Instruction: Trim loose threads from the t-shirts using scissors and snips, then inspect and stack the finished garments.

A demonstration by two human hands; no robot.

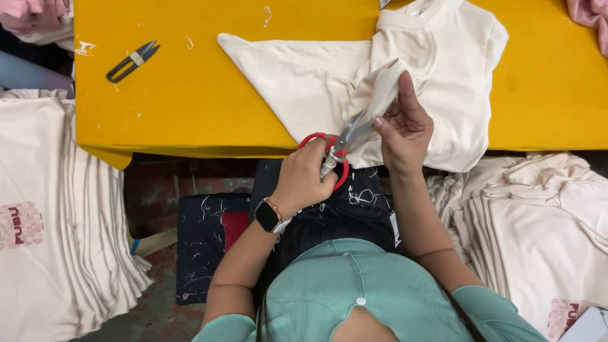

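My left hand (308, 179), with a watch on its wrist, is shut on red-handled scissors (347, 135) at the near edge of the yellow table (190, 107). The blades point up and right, against a folded edge of a cream garment (304, 76) that lies spread on the table. My right hand (406, 130) pinches that folded edge and lifts it next to the blades. Whether the blades are cutting the cloth I cannot tell.
Small black thread snips (132, 61) lie at the table's far left among loose thread bits. Stacks of cream garments sit at my left (50, 209) and at my right (538, 221). Pink cloth (31, 12) shows in the top corners. A dark cloth (209, 240) covers my lap.
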